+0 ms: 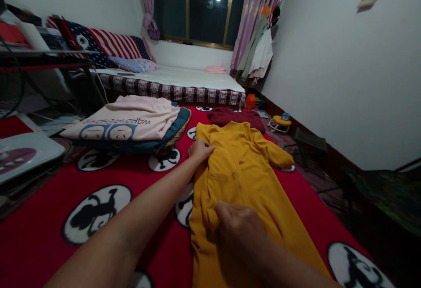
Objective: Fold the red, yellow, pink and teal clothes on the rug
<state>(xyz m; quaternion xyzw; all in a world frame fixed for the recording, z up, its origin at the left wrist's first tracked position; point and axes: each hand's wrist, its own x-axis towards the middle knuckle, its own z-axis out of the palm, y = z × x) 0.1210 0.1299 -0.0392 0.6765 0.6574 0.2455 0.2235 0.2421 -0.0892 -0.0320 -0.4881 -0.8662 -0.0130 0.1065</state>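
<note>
A long mustard-yellow dress (246, 178) lies spread on a red blanket (158, 231) patterned with white circles and black figures. Its right sleeve points out to the side, while the left one lies down along the body. With fingers pinched, my left hand (200, 149) grips the dress at its upper left edge. My right hand (238, 224) is closed on the yellow cloth lower down, by the end of the left sleeve; its fingertips are partly hidden. Beyond the collar lies a folded maroon garment (235, 117).
A stack of folded clothes with a pink top (138, 112) sits left on the blanket. Further left are a white plastic lid-like thing (42, 156) and a cluttered desk (49, 53). A bed (177, 77) stands under the window. A dark stool (309, 141) is on the right.
</note>
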